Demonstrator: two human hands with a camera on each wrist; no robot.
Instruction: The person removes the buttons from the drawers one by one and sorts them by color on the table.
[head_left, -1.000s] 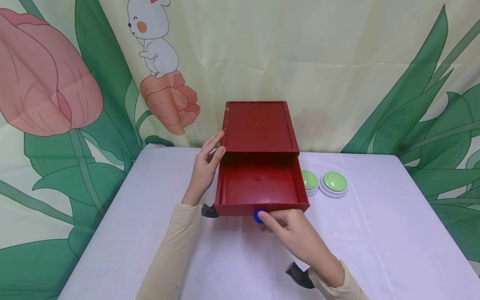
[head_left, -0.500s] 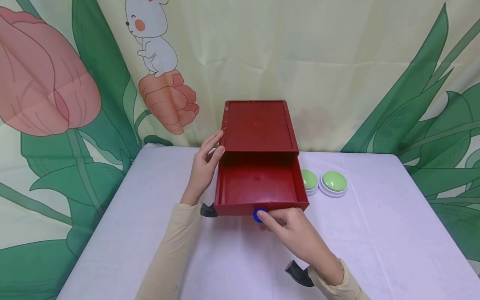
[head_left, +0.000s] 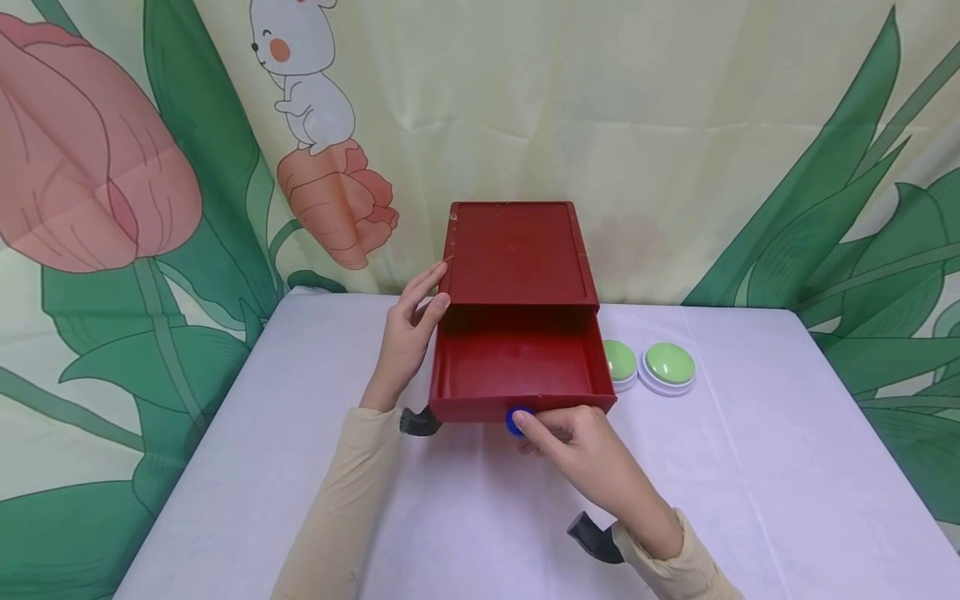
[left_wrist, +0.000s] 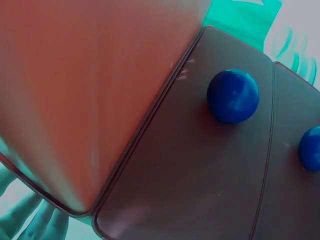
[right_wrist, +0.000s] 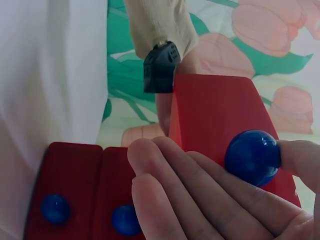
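A red drawer cabinet (head_left: 517, 250) stands at the far side of the table, its top drawer (head_left: 517, 362) pulled well out and showing a bare red inside. My right hand (head_left: 592, 458) pinches the round blue knob (right_wrist: 252, 157) of that drawer between thumb and fingers. Along the cabinet's left side lies my left hand (head_left: 408, 333), thumb and fingers extended against it. Below the pulled drawer are further drawers with blue knobs (left_wrist: 233, 96), their fronts flush in the left wrist view.
Two green-topped white round push buttons, one (head_left: 670, 364) fully visible and the other (head_left: 619, 362) partly hidden by the drawer, sit right of the cabinet. A white cloth covers the table (head_left: 750, 467). A printed curtain (head_left: 637, 150) hangs close behind.
Over the last half second the drawer has slid slightly inward, away from me, with my right hand on its knob. My left hand stays in place against the cabinet.
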